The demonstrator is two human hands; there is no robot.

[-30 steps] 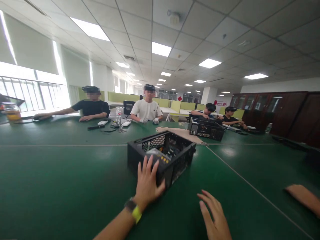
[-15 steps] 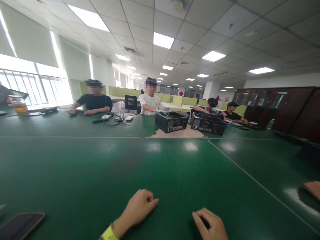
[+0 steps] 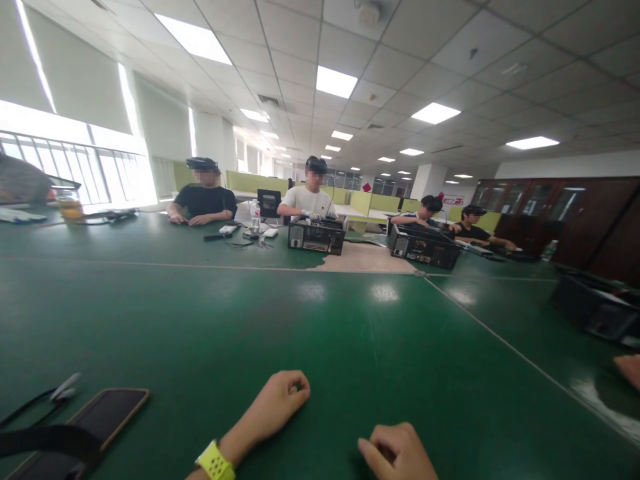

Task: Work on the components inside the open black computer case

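My left hand (image 3: 280, 402) rests on the green tabletop (image 3: 320, 327), its fingers curled in and the thumb against them, with nothing visible in it. A yellow watch strap (image 3: 216, 461) goes around that wrist. Lower and to the right, my right hand (image 3: 403, 453) is also curled over the table, the thumb near the bent fingers; I see no object in it. Left of my left hand lies a dark smartphone (image 3: 115, 412), partly covered by a blurred black strap (image 3: 45, 445). A thin cable with a light-coloured end (image 3: 65, 387) is beside the phone.
Across the table, a gloved person (image 3: 310, 200) handles a computer case (image 3: 316, 238); a second case (image 3: 425, 247) stands right of it. Other people sit left and right. A water bottle (image 3: 255, 217) stands at the back. Another dark case (image 3: 595, 307) and somebody's hand (image 3: 629, 369) are at the right edge.
The view has swung slightly left, showing more of the phone. The co-worker's computer case has turned and shifted left. My right hand is a little nearer my left; both stay curled.
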